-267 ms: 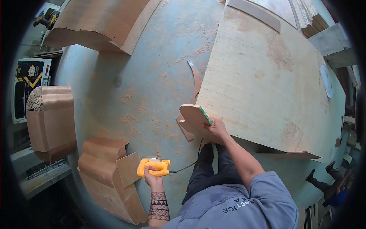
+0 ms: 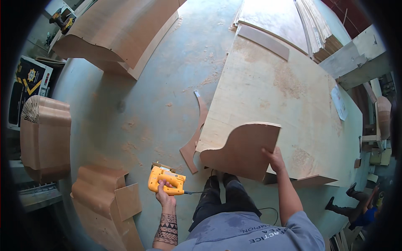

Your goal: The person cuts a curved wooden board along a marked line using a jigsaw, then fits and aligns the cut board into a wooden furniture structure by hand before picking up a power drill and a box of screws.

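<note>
My left hand (image 2: 164, 186) is closed round the handle of a yellow jigsaw (image 2: 166, 180), held above the floor to the left of my legs. A dark cord runs from its back end toward my legs. In my right hand (image 2: 273, 158) is a curved plywood panel (image 2: 243, 148), gripped by its right edge. The panel's broad brown face is toward me, and its wavy upper edge lies over the near end of the large plywood sheet (image 2: 268, 83). A narrow curved offcut (image 2: 197, 134) rests on the floor left of that sheet.
Curved wooden forms stand at the lower left (image 2: 100, 201) and upper left (image 2: 121, 33). A bundle of bent panels (image 2: 46, 134) is at the far left. Sawdust (image 2: 138, 144) dots the floor. Another person (image 2: 362, 205) is at the lower right.
The panel has swung from nearly edge-on to broadside and moved right with my right hand. My left hand has tilted the jigsaw slightly, and my view has shifted.
</note>
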The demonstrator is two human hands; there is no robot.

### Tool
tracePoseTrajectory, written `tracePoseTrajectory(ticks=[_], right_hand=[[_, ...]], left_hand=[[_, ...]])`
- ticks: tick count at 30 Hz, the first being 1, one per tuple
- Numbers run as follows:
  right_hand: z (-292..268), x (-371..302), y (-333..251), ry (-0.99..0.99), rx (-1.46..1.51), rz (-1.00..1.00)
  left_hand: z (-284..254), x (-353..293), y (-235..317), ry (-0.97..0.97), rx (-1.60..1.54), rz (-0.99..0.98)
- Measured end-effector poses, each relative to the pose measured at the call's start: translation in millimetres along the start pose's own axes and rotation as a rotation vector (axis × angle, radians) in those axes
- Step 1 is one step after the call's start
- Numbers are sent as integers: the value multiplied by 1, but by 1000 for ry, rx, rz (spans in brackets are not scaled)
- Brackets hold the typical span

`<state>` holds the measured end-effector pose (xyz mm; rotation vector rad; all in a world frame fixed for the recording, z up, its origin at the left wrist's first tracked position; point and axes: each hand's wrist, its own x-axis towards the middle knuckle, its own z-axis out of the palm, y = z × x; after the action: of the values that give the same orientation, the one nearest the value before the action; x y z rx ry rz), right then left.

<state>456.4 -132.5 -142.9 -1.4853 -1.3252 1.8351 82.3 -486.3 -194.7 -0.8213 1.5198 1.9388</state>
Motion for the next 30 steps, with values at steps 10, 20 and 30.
tracePoseTrajectory(ticks=[10, 20, 30], right_hand=[[-204, -190, 39, 347, 569, -259], [-136, -330, -12, 857, 958, -24], [-143, -200, 4, 449, 864, -8]], left_hand=[[160, 17, -182, -745, -19, -530], [213, 47, -317, -871, 65, -781], [169, 5, -183, -838, 1096, -392]])
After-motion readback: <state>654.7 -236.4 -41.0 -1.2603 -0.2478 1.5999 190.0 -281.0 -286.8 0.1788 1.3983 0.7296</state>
